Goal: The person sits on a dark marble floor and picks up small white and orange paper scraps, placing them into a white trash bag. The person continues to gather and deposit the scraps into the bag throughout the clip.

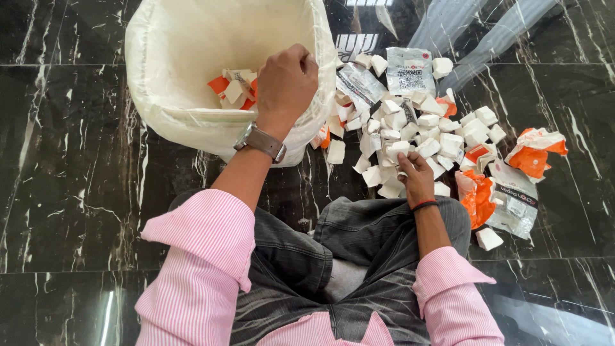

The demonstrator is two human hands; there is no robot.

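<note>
White scraps (410,138) under right hand (416,176); left hand (286,83) over bin (154,57)

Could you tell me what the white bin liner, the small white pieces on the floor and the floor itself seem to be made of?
Bin liner: thin translucent plastic film, by its soft folds and the light glowing through it.
White pieces: probably torn paper or thin card, matte, with ragged edges and creases; foam cannot be ruled out.
Floor: polished black stone, likely marble, given the white veins and mirror-like reflections.

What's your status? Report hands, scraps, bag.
Left hand fisted over white bag. Right hand on floor scrap pile. Some scraps already bagged. Nothing blocking.
</note>
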